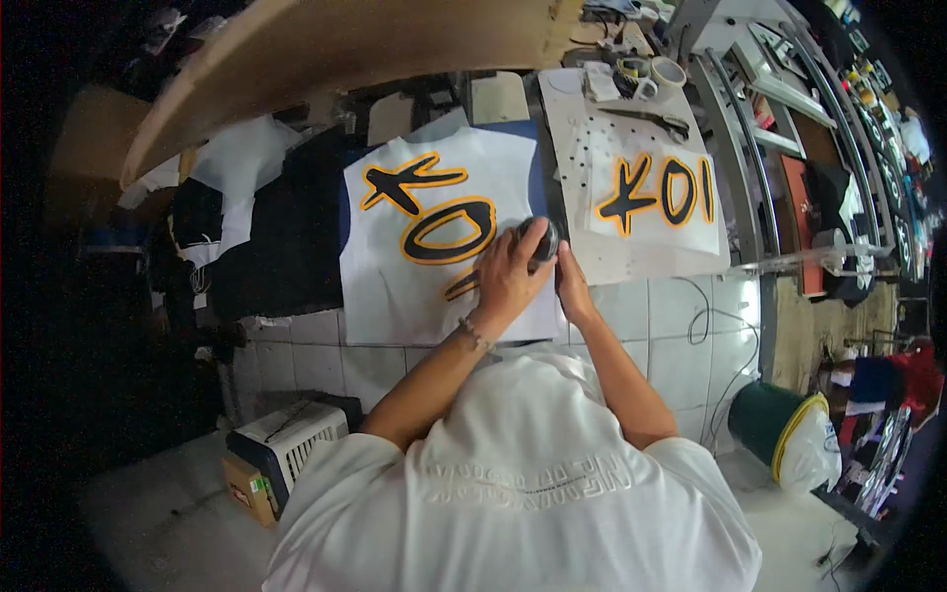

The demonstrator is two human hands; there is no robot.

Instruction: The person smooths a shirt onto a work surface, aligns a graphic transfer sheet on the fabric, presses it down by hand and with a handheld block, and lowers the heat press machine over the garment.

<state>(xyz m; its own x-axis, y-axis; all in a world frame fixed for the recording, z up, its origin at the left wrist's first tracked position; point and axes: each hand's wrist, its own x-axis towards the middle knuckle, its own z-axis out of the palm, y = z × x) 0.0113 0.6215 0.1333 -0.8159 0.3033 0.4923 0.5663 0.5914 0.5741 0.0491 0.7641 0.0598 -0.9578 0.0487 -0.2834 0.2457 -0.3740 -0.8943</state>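
A white cut garment panel (pixel 380 296) lies on the work surface in front of me, bearing large black characters edged in orange. Over its right side, my left hand (pixel 508 276) curls around a dark rounded object (pixel 543 242) whose exact kind I cannot make out. The hand covers part of the lowest character. Close against the right of that object, my right hand (pixel 573 283) rests at the panel's right edge, its fingers stretched forward and partly hidden. To the right, a white sheet (pixel 646 232) shows similar black and orange characters.
The sheet lies on a pale perforated board (pixel 567 128) with scissors (pixel 651 120) and a tape roll (pixel 668 72). Black cloth (pixel 281 257) spreads at left. A curved wooden board (pixel 345 49) crosses the far side. A metal frame (pixel 755 148) stands right, a green bin (pixel 767 419) below.
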